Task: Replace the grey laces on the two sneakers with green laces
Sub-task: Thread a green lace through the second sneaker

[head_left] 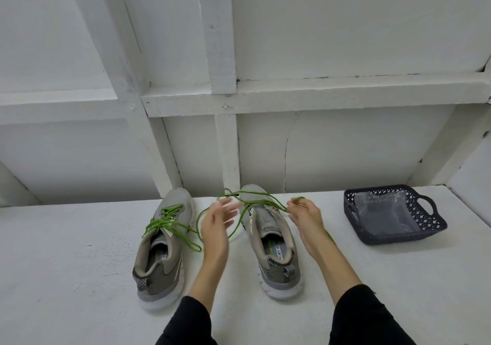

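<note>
Head view. Two grey sneakers stand side by side on a white table (79, 278), toes toward the wall. The right sneaker (271, 241) serves as landmark.

The left sneaker (162, 249) stands left of it, apart. It is laced with a green lace (162, 223), whose loose ends trail off toward the landmark.

A second green lace (252, 201) lies in loose loops over the toe and tongue of the right sneaker. One strand (235, 227) hangs down its left side.

The left hand (216, 221) is raised just left of the landmark, fingers spread and straight, blurred. Strands pass close by the fingers; whether any touches them cannot be told.

The right hand (305, 215) is just right of the landmark's toe, fingers curled, pinching the end of the second lace.

Both forearms wear black sleeves (364, 318).

A dark basket (430, 219) with handles stands well right of the landmark, lined with clear plastic (385, 213). Its contents cannot be made out.
</note>
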`<move>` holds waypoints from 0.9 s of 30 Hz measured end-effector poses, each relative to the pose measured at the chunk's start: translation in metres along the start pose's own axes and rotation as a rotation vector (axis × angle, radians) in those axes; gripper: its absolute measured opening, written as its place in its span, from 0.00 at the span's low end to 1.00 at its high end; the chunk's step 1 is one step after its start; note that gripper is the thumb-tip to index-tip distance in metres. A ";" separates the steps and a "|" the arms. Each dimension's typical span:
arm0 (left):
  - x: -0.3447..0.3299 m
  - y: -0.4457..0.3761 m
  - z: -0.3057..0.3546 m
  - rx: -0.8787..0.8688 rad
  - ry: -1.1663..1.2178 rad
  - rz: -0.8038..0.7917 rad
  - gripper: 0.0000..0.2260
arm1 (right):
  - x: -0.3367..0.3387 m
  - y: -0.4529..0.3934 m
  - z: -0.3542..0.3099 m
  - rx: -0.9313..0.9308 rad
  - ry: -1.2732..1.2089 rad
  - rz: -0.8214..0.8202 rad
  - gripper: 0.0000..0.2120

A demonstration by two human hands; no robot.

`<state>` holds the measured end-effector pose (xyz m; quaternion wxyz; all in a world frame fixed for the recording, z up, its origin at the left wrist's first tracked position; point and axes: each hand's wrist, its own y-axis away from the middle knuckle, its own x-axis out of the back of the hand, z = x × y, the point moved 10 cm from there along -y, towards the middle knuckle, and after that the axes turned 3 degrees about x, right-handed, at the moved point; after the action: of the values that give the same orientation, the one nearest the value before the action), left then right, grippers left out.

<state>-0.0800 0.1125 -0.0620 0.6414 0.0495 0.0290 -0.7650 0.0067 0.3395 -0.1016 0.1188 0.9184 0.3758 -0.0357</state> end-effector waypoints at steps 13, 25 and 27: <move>-0.040 0.021 -0.032 -0.226 -0.361 -0.161 0.12 | -0.114 -0.049 0.001 0.306 1.295 -0.408 0.14; -0.039 0.018 -0.041 -0.191 -0.340 -0.124 0.12 | 0.063 -0.004 -0.082 0.274 0.608 0.496 0.04; -0.038 0.015 -0.041 -0.159 -0.290 -0.134 0.12 | 0.069 0.000 -0.065 0.150 0.974 0.375 0.08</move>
<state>-0.0569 0.1519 -0.0978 0.5884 -0.1142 -0.0003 -0.8005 0.0542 0.4024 -0.0496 -0.1314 0.8861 0.2129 0.3903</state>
